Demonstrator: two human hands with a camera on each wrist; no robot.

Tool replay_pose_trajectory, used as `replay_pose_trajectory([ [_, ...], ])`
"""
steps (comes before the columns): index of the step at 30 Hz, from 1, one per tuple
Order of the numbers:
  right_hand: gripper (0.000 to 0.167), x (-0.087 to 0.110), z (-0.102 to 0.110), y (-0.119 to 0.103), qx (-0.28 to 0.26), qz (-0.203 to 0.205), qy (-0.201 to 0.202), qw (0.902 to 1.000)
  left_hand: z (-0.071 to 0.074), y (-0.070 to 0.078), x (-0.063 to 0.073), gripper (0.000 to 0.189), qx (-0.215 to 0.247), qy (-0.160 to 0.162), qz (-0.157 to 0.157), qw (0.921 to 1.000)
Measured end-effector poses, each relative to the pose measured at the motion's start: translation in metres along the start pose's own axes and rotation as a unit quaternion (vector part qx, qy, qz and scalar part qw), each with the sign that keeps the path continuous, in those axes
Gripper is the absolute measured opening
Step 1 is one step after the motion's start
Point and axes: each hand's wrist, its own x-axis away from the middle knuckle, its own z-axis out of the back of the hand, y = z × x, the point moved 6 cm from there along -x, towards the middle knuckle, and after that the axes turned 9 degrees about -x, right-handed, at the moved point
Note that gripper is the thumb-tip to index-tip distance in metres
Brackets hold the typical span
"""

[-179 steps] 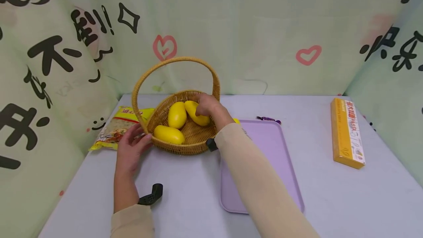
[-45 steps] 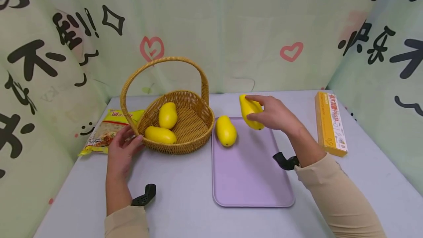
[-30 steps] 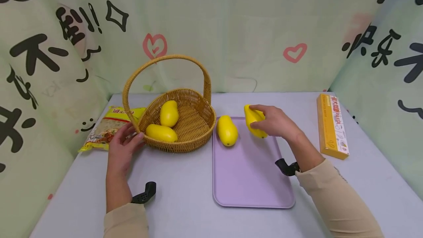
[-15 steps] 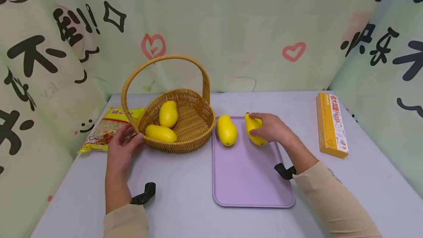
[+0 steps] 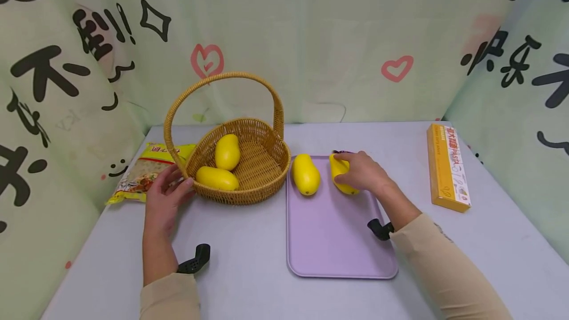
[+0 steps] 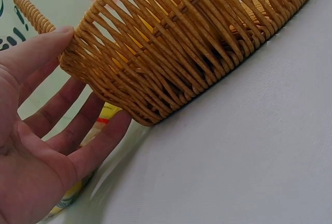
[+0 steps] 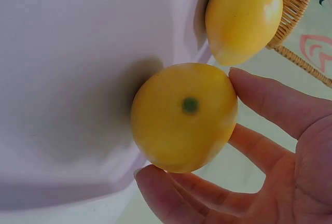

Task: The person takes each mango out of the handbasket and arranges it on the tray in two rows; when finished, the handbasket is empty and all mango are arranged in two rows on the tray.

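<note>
My left hand (image 5: 166,199) holds the left end of a wicker basket (image 5: 266,189), thumb at the rim near the handle's foot and fingers along the outer wall. Two yellow mangoes lie inside it, one mango (image 5: 227,152) behind the other mango (image 5: 217,178). On the far part of a purple tray (image 5: 333,241), my right hand (image 5: 366,174) grips a third mango (image 7: 179,123) between thumb and fingers, its rounded end with a green dot facing the right wrist camera. Beside it, another mango (image 5: 305,175) rests on the tray's far left corner.
A yellow-topped food bag (image 5: 146,172) lies left of the basket, partly behind it. A small dark purple wrapped piece (image 5: 341,151) shows just past the tray's far edge. An orange pasta box (image 5: 448,168) lies at the right. Printed curtains stand behind the table.
A mango has gone from the basket to the tray in my right hand, lowered beside the mango there. My left hand has stayed at the basket.
</note>
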Motion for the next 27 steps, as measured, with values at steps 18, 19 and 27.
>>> replay_pose_trajectory([
  [18, 0.068, -0.0049, 0.0004, -0.0012, 0.018, 0.009, 0.023, 0.9995, -0.0001, -0.0008, -0.0008, 0.064, 0.006, 0.004, -0.004, 1.0000],
  [19, 0.068, -0.0049, 0.0004, -0.0016, 0.020, 0.010, 0.023, 0.9995, -0.0002, -0.0011, -0.0012, 0.064, 0.006, 0.003, -0.003, 1.0000],
  [27, 0.066, -0.0045, 0.0047, -0.0069, 0.022, 0.019, 0.027, 0.9992, -0.0001, 0.0004, -0.0003, 0.064, 0.001, 0.000, -0.003, 1.0000],
])
